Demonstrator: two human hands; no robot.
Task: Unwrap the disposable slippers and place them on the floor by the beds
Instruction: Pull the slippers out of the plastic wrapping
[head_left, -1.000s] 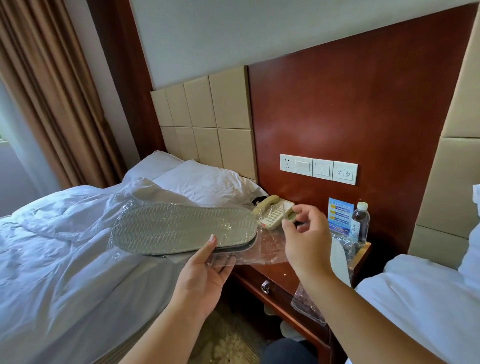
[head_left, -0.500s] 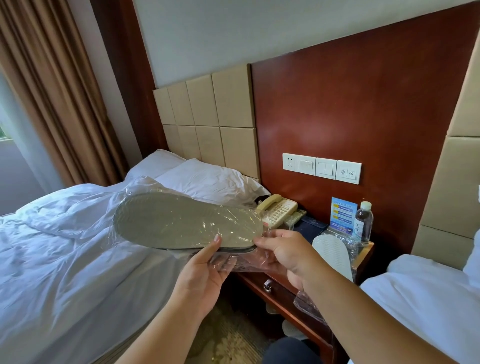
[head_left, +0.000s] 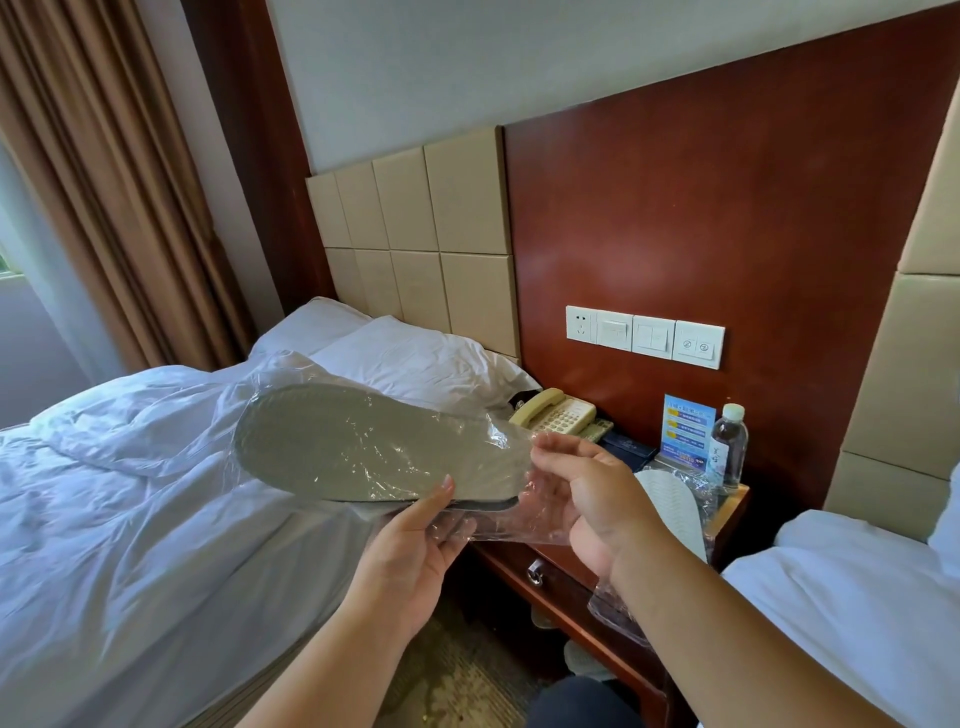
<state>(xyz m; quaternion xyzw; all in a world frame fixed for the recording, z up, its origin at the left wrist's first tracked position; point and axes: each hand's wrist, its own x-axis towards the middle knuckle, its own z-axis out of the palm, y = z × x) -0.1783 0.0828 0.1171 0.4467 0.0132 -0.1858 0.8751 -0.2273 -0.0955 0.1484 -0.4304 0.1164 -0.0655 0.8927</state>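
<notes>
Sole-up above the edge of the left bed, beside the nightstand, the grey slippers lie gripped from beneath in my left hand, thumb on the sole, while my right hand grasps their loose clear wrapper at the heel end.

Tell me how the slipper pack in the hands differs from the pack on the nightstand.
The held pack is in the air, gripped by left hand and right hand; the nightstand pack lies on the nightstand. The held pack shows grey; the nightstand pack shows white. Both are plastic-wrapped.
</notes>
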